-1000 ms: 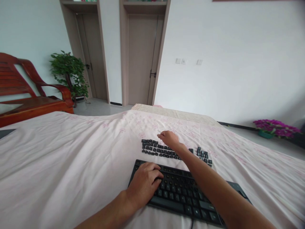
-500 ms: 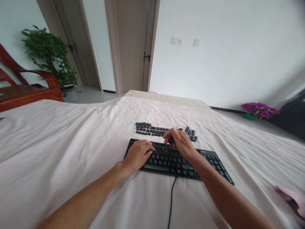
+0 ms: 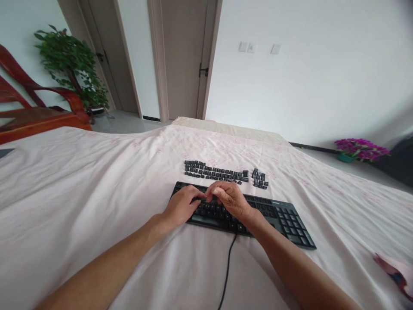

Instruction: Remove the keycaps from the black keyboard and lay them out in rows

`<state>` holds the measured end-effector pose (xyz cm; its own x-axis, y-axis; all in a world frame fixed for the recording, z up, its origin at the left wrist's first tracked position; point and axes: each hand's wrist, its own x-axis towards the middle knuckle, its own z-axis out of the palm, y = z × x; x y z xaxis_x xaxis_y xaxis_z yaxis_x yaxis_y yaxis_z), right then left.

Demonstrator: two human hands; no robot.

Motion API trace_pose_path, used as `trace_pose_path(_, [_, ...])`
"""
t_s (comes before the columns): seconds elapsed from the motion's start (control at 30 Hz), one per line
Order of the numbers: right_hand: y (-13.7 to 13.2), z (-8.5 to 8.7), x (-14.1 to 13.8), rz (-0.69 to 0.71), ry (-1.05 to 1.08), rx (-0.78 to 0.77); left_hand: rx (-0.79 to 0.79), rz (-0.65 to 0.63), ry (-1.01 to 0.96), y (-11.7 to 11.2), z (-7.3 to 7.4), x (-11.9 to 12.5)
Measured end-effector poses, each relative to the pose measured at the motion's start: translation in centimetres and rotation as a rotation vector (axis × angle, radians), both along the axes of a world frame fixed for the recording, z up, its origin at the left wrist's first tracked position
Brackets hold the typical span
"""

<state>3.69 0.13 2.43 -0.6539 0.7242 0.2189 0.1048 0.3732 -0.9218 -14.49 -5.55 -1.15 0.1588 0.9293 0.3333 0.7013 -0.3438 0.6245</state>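
Observation:
A black computer keyboard (image 3: 295,220) lies slightly slanted on the pink-white cloth, with bare key places in its upper rows and keycaps on the number pad and lower rows. My left hand (image 3: 181,206) rests over its left part, index finger stretched out and thumb a little apart. Close by, my right hand (image 3: 229,199) is curled over the upper-left keys, its fingertips meeting the left index finger. The small dark wire tool it held, which looks like a keycap puller, is hidden now behind the fingers. Loose black keycaps (image 3: 219,174) lie in rows beyond the keyboard.
The keyboard's cable (image 3: 227,271) runs toward me over the wrinkled cloth (image 3: 129,172). A second small group of keycaps (image 3: 259,178) lies to the right of the rows. At the far left stands a wooden chair (image 3: 72,103); a patterned fabric piece (image 3: 395,273) lies at right.
My right hand has moved left, closer to my left hand, and the puller has gone out of sight behind its fingers. My left hand stays nearly in place. The view has shifted slightly.

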Motion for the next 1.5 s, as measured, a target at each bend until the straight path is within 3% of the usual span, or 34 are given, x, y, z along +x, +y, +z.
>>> trace_pose_path(0.13, [0.3,0.5,-0.4,0.138,-0.065,0.035,-0.005,-0.016,0.016,-0.1,0.2,0.0])
trace_pose_path(0.3, [0.8,1.3,-0.6,0.256,-0.222,0.231,-0.006,-0.037,0.046,-0.2,0.2,0.0])
trace_pose_path(0.4, [1.1,1.1,-0.7,0.288,-0.242,0.267,-0.028,-0.046,0.063,-0.2,0.3,-0.1])
trace_pose_path(0.63, [0.8,-0.3,-0.7,0.242,-0.195,0.391,-0.076,-0.061,0.091,-0.2,0.5,0.2])
trace_pose_path(0.97, [-0.6,-2.7,-1.1,-0.051,0.061,0.525,-0.007,0.042,0.153,-0.5,0.4,1.7])
trace_pose_path(1.2, [-1.3,-3.0,-0.9,-0.185,0.185,0.416,-0.015,0.033,0.043,-0.7,0.0,1.7])
trace_pose_path(1.37, [-1.1,-2.9,-0.8,-0.175,0.229,0.461,-0.039,0.053,-0.012,-0.7,-0.1,1.6])
trace_pose_path(1.5, [-1.1,-2.6,-0.6,-0.123,0.166,0.687,-0.070,0.094,-0.105,-0.5,-0.1,1.5])
